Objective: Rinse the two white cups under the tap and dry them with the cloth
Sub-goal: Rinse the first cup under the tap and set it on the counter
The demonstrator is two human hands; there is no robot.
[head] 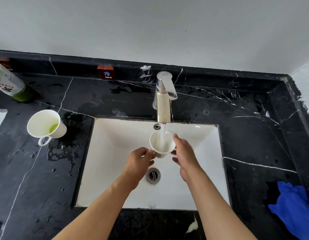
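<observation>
One white cup [156, 144] is held over the white sink [115, 135], right under the running tap [165, 96]; water streams into it. My left hand [139, 163] grips it at its left side, by the handle. My right hand [184, 153] rests against the cup's right side with fingers spread. The second white cup [44, 124] stands on the black counter to the left of the sink, with green liquid at its bottom and its handle facing me. A blue cloth [292, 207] lies crumpled on the counter at the right.
The black marble counter [254, 135] is wet, with puddles around the left cup. A green-and-white bottle [10, 84] lies at the far left. A red "COLD" tag [106, 72] sits on the back ledge. The drain [153, 175] is below my hands.
</observation>
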